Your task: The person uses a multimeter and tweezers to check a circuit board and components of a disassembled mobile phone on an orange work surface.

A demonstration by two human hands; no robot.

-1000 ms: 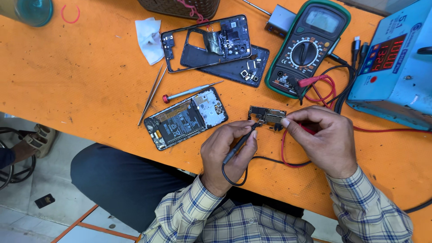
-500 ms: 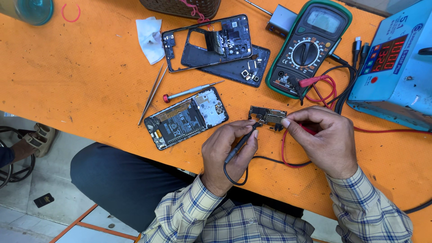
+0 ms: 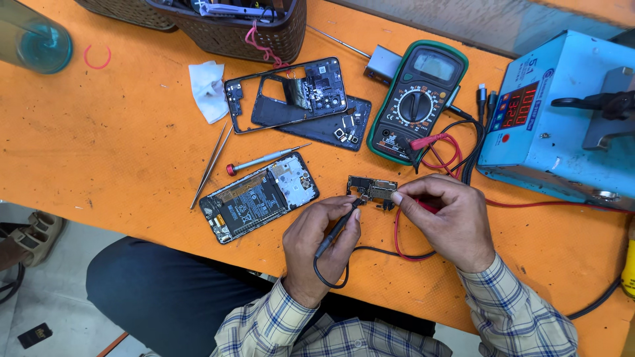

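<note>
The left hand [image 3: 321,241] is closed around a black test probe [image 3: 338,227], holding it like a pencil. Its tip is touching a small circuit board [image 3: 372,190] that is lying flat on the orange desk [image 3: 99,152] just past the fingers. The right hand [image 3: 446,221] is pinching a red test probe [image 3: 415,203] between thumb and fingertips, and its tip is pointing at the right end of the same board.

The board is probably very light and stiff, and easy to break. It could slide when poked, because it is so small. The safest place to hold it looks like the bare edges, not the tiny parts on top. It is a thin, dark strip with little silver and gold bits on it.

A black wire and a red wire are looping back from the probes toward a green and black multimeter [image 3: 417,99] farther out from the hands. To the left of the left hand, an open phone [image 3: 259,196] is lying with its battery showing. Past it are a red-tipped screwdriver [image 3: 264,159] and tweezers [image 3: 211,165]. Farther away are a phone frame [image 3: 286,94] and a white cloth [image 3: 208,89]. Beyond the right hand, a blue power supply box [image 3: 555,125] is sitting with red numbers glowing.
</note>
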